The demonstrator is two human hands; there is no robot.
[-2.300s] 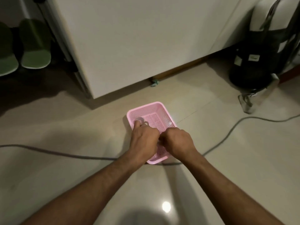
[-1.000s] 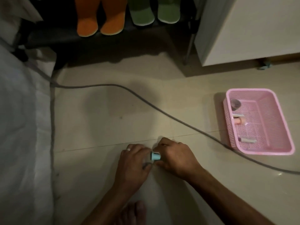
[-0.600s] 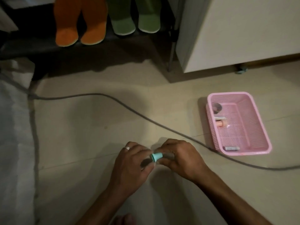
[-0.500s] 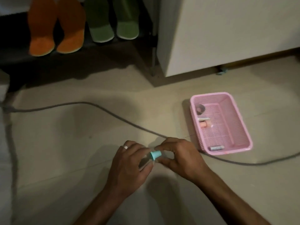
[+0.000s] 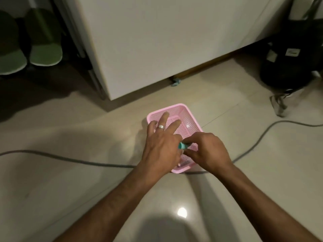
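**Placing tube in basket**

Right hand (image 5: 208,151) pinches the teal-capped tube (image 5: 182,146) just above the basket (image 5: 190,117) floor. Left hand (image 5: 162,145) has its fingers splayed wide over the basket, thumb hidden. Suggest lowering the tube flat onto the mesh before letting go, clear of the left hand.

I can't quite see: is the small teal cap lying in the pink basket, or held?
Held. The right hand pinches the teal cap over the pink basket; whether the left hand grips it too is hidden.
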